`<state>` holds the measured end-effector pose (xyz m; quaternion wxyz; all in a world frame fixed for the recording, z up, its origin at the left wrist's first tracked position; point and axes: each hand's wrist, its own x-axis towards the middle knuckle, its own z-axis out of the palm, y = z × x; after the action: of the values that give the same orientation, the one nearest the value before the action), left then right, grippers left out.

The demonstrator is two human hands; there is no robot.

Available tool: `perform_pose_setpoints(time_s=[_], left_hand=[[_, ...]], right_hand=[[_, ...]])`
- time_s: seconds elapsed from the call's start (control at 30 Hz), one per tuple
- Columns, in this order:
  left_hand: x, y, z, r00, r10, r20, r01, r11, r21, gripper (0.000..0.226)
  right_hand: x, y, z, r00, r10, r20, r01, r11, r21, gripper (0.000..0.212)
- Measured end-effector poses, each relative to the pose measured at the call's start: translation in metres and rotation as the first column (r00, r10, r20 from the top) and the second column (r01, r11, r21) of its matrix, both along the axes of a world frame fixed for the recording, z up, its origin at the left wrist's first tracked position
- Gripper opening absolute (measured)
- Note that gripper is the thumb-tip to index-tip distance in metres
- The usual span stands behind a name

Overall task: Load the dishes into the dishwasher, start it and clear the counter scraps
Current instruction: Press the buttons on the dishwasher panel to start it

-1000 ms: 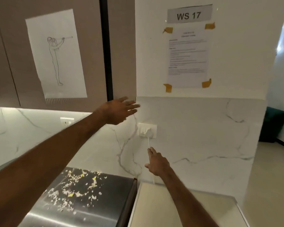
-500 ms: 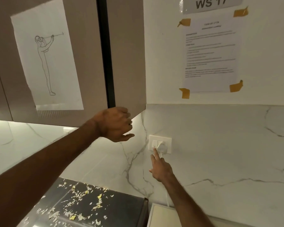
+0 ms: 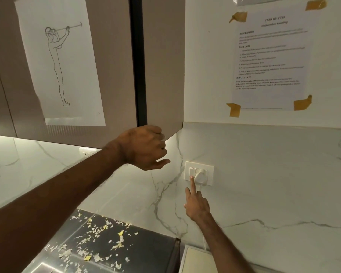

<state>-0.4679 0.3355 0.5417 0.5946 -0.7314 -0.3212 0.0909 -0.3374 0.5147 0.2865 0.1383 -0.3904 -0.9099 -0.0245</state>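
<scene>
Switching on power seemed the step: the right hand (image 3: 197,207), grip released, set one straight finger on the wall switch (image 3: 192,171), needing a firm push next, the left hand (image 3: 144,148) clenched empty, while scraps (image 3: 98,230) lay strewn on the counter (image 3: 156,251).

one camera sat on the person's head. it looked forward and a bit down, very near the marble wall (image 3: 274,174). the wall switch (image 3: 209,168) was close to the middle, and the counter (image 3: 146,251) showed only at the bottom left.
</scene>
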Motion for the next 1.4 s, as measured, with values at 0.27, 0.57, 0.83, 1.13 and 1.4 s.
perform_pose_setpoints(time_s=[0.27,0.57,0.83,1.13,1.4], left_hand=[[0.002,0.0,-0.002,1.0,-0.007,0.004,0.007,0.998,0.057,0.057],[0.013,-0.01,-0.001,0.995,0.058,0.084,-0.059,0.998,0.017,0.058],[0.07,-0.041,-0.119,0.761,0.047,0.647,0.055,0.989,-0.137,0.031],[0.17,-0.218,-0.484,0.232,0.653,0.721,0.301,0.656,-0.692,0.042],[0.2,-0.275,-0.56,0.333,0.846,0.416,0.213,0.362,-0.908,0.112]], right_hand=[[0.012,-0.012,-0.006,0.998,0.06,0.013,-0.059,0.996,-0.067,0.056],[0.076,-0.045,-0.03,1.0,0.026,-0.013,-0.028,0.982,-0.188,0.057],[0.177,-0.134,-0.087,0.998,-0.049,0.029,0.056,0.952,-0.303,0.059],[0.304,-0.294,-0.229,0.979,-0.089,0.184,0.184,0.774,-0.606,0.066],[0.34,-0.357,-0.274,0.964,-0.053,0.262,0.201,0.791,-0.578,0.081]])
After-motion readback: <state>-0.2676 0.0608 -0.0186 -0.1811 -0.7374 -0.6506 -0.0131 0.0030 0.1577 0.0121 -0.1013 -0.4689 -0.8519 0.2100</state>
